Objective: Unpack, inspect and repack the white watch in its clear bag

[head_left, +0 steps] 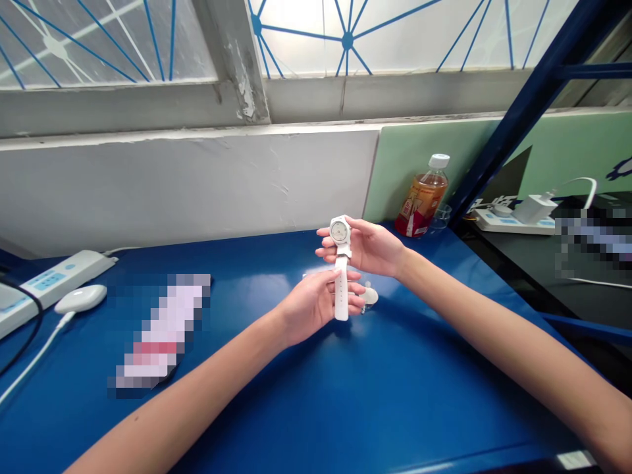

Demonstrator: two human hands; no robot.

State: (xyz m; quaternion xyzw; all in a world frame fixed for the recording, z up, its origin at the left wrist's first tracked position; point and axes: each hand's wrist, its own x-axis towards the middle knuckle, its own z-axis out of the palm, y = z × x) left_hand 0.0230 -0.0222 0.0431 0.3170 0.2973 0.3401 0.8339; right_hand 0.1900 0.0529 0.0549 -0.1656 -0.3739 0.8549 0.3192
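A white wristwatch [340,232] with a round dial is held up above the blue desk, face toward me. My right hand [372,247] grips it near the case, thumb by the top edge and fingers behind. The perforated white strap [342,296] hangs down into my left hand [316,303], whose thumb lies on it and whose fingers pass behind. Beneath the hands, partly hidden, a small whitish object [369,296] rests on the desk; I cannot make out what it is.
The blue desk [395,408] runs up to the wall. A bottle of reddish drink [422,197] stands at the back right beside a clear cup [441,217]. On the left lie a power strip [59,280], a white charger [81,299] with its cable, and a blurred-out flat object [165,329].
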